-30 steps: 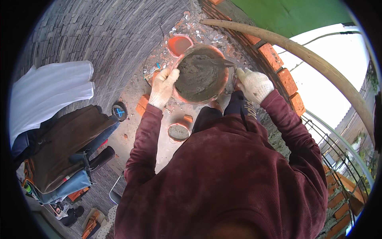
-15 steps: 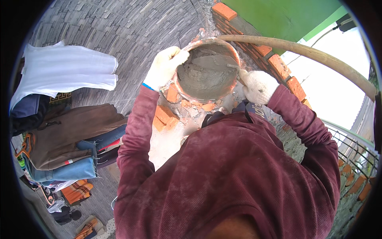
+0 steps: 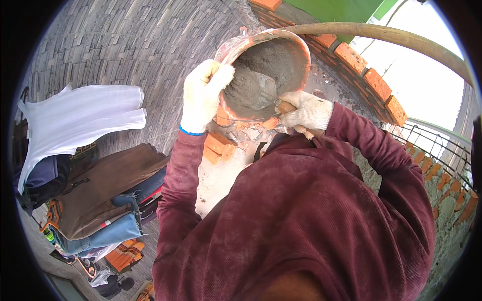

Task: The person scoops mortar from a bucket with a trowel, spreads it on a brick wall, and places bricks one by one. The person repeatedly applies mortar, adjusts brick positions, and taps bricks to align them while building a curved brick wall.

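Since half a second ago: bucket (image 3: 307, 59) sits differently, now looks tilted with its wide pink far-left side showing. Trowel (image 3: 262, 86) has shifted nearer and left, right hand along with it.

Current state: left hand (image 3: 202, 95), gloved, is pinching the bucket's left rim, thumb toward the inside. Right hand (image 3: 307, 111), gloved too, is closed round the trowel's wooden handle at the near-right edge. Blade is in the grey mortar (image 3: 273, 54), toward the near side. Bucket is out in front of the body, far of the loose bricks (image 3: 219, 146), with the brick wall (image 3: 351, 57) and wooden pole (image 3: 384, 33) off to the right.

Step looks like working the mortar with the bucket tipped. To do it well, I'd say: lock the left grip before pushing, since one hand on the rim probably lets the bucket twist. Run the blade flat along the inner wall and turn the mix over from the bottom; short strokes. Keep right knuckles clear of the rim. Don't over-tilt: mortar could slump over the near lip.
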Tool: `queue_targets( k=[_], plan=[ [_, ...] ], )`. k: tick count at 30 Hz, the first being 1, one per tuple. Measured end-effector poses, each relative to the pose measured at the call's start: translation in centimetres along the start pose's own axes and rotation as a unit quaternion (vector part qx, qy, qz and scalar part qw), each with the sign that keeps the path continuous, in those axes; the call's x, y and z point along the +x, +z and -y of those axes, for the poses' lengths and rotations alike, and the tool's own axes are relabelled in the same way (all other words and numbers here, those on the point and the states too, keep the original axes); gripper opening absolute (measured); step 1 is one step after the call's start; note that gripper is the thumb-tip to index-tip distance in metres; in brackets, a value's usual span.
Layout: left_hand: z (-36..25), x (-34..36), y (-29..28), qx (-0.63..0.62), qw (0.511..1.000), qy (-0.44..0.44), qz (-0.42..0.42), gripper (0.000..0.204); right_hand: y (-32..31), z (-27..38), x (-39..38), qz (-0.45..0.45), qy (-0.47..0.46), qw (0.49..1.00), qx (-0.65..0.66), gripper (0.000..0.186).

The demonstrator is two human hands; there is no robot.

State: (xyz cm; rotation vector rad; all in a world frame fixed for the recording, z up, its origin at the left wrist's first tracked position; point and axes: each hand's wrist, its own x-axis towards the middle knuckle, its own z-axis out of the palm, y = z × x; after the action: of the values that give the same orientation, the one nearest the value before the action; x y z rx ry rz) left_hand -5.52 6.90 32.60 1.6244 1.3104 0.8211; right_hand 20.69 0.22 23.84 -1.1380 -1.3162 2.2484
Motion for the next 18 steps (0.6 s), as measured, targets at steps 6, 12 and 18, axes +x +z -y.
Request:
queue_targets(
  k=[6, 12, 18],
  plan=[
    [2.9, -1.4, 5.2, -0.107, 0.99, -0.052, -0.081, 0.024, 0.2, 0.4, -2.0, -0.05, 0.024, 0.996, 0.073, 0.015],
    [9.0, 1.9, 12.2, -0.098, 0.987, -0.115, -0.064, 0.025, -7.4, -7.2, -3.5, -0.024, 0.051, 0.99, 0.129, 0.022],
    [20.2, 2.5, 18.0, -0.165, 0.945, -0.268, -0.089, 0.029, -16.3, -15.3, -6.3, -0.08, 0.101, 0.969, 0.21, 0.03]
  ],
)
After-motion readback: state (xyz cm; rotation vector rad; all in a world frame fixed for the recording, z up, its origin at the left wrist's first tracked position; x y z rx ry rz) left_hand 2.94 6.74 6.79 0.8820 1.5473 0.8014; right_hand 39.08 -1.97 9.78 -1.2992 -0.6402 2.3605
